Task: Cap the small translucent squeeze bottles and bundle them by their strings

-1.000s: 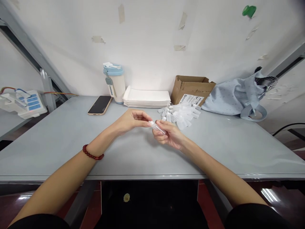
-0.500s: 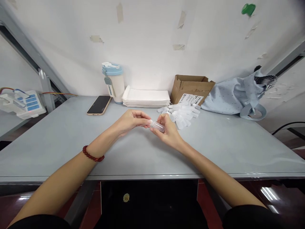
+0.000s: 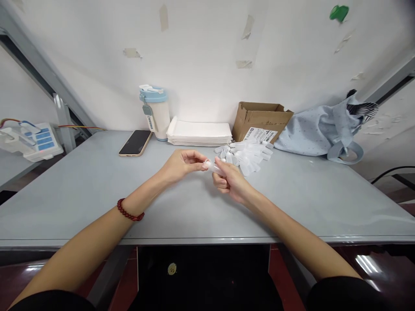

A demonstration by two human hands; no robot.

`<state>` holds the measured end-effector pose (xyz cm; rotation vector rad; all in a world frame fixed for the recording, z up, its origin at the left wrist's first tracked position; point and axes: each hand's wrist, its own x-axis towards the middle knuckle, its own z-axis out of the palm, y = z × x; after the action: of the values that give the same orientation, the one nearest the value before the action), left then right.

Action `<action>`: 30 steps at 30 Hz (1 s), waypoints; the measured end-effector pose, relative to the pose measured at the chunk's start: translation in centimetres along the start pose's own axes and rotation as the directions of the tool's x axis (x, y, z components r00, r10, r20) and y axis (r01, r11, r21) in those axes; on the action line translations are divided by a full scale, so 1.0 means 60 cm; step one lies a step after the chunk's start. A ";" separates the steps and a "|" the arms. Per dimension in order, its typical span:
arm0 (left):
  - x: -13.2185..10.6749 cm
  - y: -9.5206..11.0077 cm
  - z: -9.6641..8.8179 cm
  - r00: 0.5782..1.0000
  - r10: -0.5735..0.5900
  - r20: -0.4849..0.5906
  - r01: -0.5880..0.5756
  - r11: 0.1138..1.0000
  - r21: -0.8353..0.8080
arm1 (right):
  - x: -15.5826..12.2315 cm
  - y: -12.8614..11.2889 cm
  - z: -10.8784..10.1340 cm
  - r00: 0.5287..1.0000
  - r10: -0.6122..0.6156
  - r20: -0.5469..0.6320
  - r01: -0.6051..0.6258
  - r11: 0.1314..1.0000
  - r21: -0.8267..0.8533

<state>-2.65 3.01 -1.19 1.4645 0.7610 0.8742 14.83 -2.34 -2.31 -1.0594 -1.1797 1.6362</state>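
Above the middle of the table, both hands meet on a small translucent plastic tube (image 3: 215, 168) with a white end. My right hand (image 3: 231, 180) is closed around the tube's body, its thumb along the top and the other fingers curled beneath. At the white end, my left hand (image 3: 184, 165) pinches with thumb and fingertips; these partly hide that end. Just beyond my right hand lies a loose heap of translucent plastic pieces (image 3: 248, 157), similar in look to the tube.
Along the wall stand a cream cup with blue lid (image 3: 158, 114), a stack of white paper or envelopes (image 3: 199, 133), an open cardboard box (image 3: 259, 121) and a light blue cloth bag (image 3: 311, 129). A phone (image 3: 135, 143) lies at left on the grey table (image 3: 181, 216).
My right hand has turned and its fingers have curled under the tube, hiding more of its body. The left fingertips stay at the white end, shifted slightly right.
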 end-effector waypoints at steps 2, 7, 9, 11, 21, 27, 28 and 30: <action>-0.001 0.001 0.003 0.999 0.045 -0.010 -0.044 0.998 0.054 | 0.000 -0.002 0.001 0.997 0.071 0.011 -0.072 0.996 0.059; 0.001 0.002 -0.002 0.997 0.015 -0.075 -0.008 0.996 0.094 | 0.004 0.008 -0.001 0.980 -0.144 -0.138 0.113 0.971 -0.212; 0.004 0.000 -0.007 0.996 0.000 -0.095 0.008 0.997 0.079 | 0.007 0.014 -0.004 0.913 -0.363 -0.186 0.240 0.847 -0.474; 0.006 -0.003 -0.011 0.996 0.001 -0.088 0.004 0.998 0.056 | 0.009 0.017 -0.007 0.847 -0.519 -0.118 0.321 0.675 -0.664; 0.004 -0.003 -0.008 0.994 0.107 -0.004 -0.106 0.987 0.116 | 0.004 -0.004 -0.022 0.993 0.095 0.076 -0.093 0.995 -0.027; 0.000 0.010 -0.006 0.994 0.102 -0.026 -0.089 0.946 0.312 | 0.005 0.004 -0.017 0.932 -0.356 -0.073 0.273 0.818 -0.507; 0.000 0.012 -0.006 0.994 0.095 -0.044 -0.074 0.936 0.344 | 0.005 0.008 -0.016 0.885 -0.461 -0.062 0.333 0.721 -0.608; -0.001 0.013 -0.006 0.994 0.085 -0.075 -0.049 0.918 0.393 | 0.007 0.017 -0.016 0.796 -0.605 -0.006 0.408 0.544 -0.733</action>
<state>-3.05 3.07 -0.39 1.8208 1.0010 0.8788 15.47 -1.89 -3.57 -1.1674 -1.7857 0.5235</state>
